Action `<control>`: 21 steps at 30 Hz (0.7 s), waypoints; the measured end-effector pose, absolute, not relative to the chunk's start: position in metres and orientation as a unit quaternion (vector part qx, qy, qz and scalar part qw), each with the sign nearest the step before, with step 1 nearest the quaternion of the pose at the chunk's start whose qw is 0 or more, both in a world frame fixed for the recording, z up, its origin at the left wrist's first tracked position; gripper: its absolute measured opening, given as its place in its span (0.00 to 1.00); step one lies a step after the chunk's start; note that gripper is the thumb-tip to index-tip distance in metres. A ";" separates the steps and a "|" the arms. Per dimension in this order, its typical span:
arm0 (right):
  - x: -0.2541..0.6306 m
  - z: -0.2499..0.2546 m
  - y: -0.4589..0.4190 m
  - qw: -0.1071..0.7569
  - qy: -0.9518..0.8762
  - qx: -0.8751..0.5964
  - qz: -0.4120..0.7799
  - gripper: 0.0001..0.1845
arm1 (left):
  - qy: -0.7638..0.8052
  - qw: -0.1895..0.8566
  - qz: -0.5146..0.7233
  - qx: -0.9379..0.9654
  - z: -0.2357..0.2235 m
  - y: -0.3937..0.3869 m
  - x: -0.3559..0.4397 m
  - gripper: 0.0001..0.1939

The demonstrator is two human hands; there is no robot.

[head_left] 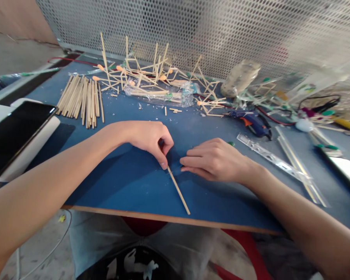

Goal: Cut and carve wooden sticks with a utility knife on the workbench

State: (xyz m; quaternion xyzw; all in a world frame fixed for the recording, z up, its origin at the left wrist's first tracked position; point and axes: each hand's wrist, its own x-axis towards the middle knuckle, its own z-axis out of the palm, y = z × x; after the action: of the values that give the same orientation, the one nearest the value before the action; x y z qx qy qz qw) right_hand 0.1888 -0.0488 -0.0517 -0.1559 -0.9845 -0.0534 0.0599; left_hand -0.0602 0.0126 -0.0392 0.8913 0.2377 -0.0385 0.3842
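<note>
My left hand point(150, 139) is curled, with thumb and forefinger pinched on the upper end of a thin wooden stick point(179, 191) that lies slanted on the blue table point(125, 182), its lower end near the front edge. My right hand point(216, 160) rests on the table just right of the stick's top. Its fingers are held close together and point left toward my left fingertips. Whether they hold anything is hidden.
A bundle of wooden sticks point(80, 99) lies at the back left, with a tangle of glued sticks point(151, 77) behind. A blue glue gun point(252, 121), a clear ruler point(268, 157) and metal strips point(300, 171) lie to the right. A phone point(13, 134) sits at the left.
</note>
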 end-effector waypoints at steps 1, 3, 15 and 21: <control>0.191 -0.051 -0.047 0.064 -0.984 -0.158 -0.051 0.17 | 0.238 0.384 -0.039 0.891 -0.039 0.013 -0.060 0.17; 0.198 -0.051 -0.043 0.072 -0.982 -0.169 -0.047 0.16 | 0.236 0.383 -0.038 0.892 -0.039 0.013 -0.061 0.17; 0.198 -0.051 -0.045 0.058 -0.984 -0.166 -0.027 0.16 | 0.233 0.390 -0.036 0.890 -0.039 0.012 -0.061 0.17; 0.195 -0.050 -0.047 0.053 -0.984 -0.165 -0.038 0.17 | 0.238 0.387 -0.037 0.890 -0.039 0.012 -0.061 0.18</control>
State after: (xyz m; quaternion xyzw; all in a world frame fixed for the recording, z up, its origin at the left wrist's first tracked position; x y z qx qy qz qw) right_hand 0.1952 -0.0474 -0.0500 -0.1653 -0.9841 -0.0377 0.0530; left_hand -0.0606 0.0122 -0.0389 0.8900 0.2379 -0.0371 0.3873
